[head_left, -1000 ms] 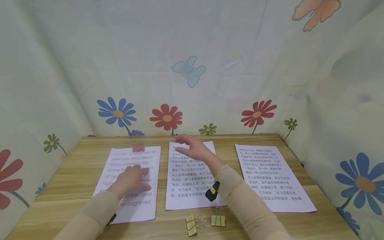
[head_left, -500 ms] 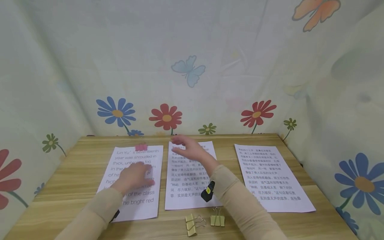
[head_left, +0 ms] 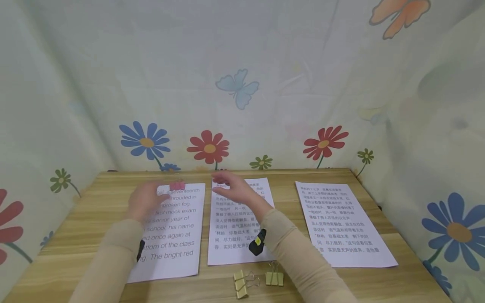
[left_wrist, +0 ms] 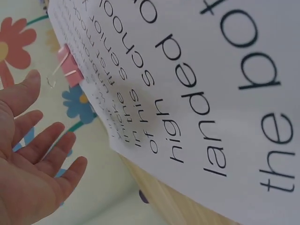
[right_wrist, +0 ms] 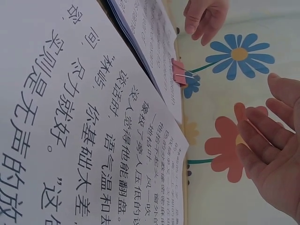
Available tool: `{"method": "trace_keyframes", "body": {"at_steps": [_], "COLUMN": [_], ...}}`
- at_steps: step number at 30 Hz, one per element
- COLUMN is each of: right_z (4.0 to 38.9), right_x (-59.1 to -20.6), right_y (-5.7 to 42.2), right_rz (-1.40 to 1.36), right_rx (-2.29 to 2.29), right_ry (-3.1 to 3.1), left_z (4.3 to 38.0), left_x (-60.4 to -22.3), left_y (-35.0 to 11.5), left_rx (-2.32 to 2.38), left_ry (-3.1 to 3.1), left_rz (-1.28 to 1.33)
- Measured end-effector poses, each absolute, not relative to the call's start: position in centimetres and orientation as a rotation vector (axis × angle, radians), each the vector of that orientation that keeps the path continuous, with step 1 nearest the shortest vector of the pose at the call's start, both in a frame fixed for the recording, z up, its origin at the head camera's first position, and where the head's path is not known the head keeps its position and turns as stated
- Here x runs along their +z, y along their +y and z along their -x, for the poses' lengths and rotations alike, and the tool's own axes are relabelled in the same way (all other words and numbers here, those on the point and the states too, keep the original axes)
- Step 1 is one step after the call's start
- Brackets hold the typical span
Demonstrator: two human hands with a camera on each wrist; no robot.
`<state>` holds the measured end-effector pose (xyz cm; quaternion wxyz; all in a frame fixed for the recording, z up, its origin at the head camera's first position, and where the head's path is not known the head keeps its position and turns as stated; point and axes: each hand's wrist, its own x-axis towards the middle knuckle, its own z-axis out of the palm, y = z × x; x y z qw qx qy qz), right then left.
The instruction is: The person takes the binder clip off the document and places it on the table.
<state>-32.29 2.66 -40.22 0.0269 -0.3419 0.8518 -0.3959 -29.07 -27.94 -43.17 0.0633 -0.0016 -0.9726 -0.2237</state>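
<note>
On the left lies a sheet of paper with large English print (head_left: 176, 235), a pink binder clip (head_left: 177, 185) fixed on its top edge. My left hand (head_left: 147, 198) is over the upper left part of that sheet, fingers loosely bent and holding nothing; in the left wrist view the pink clip (left_wrist: 70, 65) is just beyond its thumb. Over the top of the middle sheet with Chinese print (head_left: 238, 223) hovers my right hand (head_left: 236, 188), its fingers relaxed and apart. The right wrist view shows nothing in the right hand (right_wrist: 274, 145).
Two yellow binder clips, one on its side (head_left: 241, 284) and one beside it (head_left: 274, 277), lie near the table's front. A third printed sheet (head_left: 346, 227) lies at the right. Behind the wooden table (head_left: 284, 174) hangs a flowered cloth (head_left: 170, 63).
My left hand moves from the middle of the left sheet up and left toward its top. That sheet shifted slightly right earlier. The right hand drifts a little left.
</note>
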Motion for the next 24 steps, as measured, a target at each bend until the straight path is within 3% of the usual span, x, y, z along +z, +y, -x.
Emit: {"method": "trace_keyframes", "body": {"at_steps": [13,24], "right_z": [32.4,32.6], "right_x": [-40.7,-40.9], "right_y": [2.2,2.1], "right_rz": [1.006,1.018], "right_rx": [-1.256,-1.242], "right_ry": [2.617,2.621], "left_z": [30.6,30.8], "left_x": [-45.1,-46.2], "left_y": [-32.2,-33.0], "left_rx": [-0.914,-1.024], "left_ry": [-2.855,-2.874], "left_rz": [-0.131,-0.23]}}
